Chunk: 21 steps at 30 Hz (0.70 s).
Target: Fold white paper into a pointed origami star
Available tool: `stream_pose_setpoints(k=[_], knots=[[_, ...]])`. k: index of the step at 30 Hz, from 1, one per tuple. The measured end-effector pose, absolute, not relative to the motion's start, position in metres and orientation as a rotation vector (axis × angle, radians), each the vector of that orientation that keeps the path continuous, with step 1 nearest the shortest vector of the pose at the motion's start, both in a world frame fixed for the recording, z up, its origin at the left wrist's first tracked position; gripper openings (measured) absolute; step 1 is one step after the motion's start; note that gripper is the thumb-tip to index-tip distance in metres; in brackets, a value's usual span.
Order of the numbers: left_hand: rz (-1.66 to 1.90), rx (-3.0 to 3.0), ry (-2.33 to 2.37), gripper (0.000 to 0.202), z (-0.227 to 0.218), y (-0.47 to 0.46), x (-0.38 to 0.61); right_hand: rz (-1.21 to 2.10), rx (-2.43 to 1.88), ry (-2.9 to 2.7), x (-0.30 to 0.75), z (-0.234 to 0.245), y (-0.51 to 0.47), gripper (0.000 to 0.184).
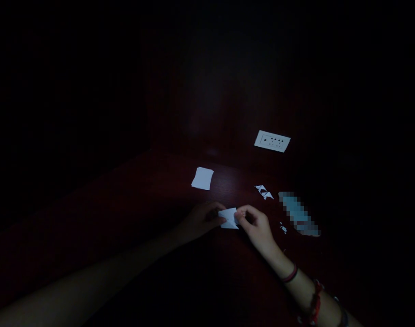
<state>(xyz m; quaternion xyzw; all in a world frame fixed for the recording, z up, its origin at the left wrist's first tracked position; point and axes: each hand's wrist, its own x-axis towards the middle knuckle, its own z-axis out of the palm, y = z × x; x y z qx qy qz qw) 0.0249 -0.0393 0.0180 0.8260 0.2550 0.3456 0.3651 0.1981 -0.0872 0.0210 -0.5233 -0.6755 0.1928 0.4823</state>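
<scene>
A small piece of white paper with a fold crease is held up between both hands above the dark red table. My left hand pinches its left edge between thumb and fingers. At the right edge, my right hand grips the same paper with thumb and forefinger. Just beyond lies a stack of white paper squares. To the right of my right hand are folded white paper pieces and some tiny white scraps.
A blurred-out, blue oblong object lies on the table at the right. On the dark back panel sits a white power socket plate. The surroundings are very dark, and the table's edges are hard to make out.
</scene>
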Motion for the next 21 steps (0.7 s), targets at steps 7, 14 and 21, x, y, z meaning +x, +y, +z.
stream_pose_setpoints(k=[7,14,21], knots=[[0.932,2.132,0.682,0.013,0.0141,-0.0374,0.0267,0.453,-1.242,-1.862,0.1966,0.0208,-0.0898,0.009],[0.966,2.222,0.653,0.013,0.0171,-0.0393,0.0268,0.317,-1.297,-1.893,0.1983,0.0240,-0.0913,0.013],[0.937,2.267,0.661,0.014,0.0170,-0.0435,0.0275,0.365,-1.275,-1.896,0.1948,0.0271,-0.0921,0.012]])
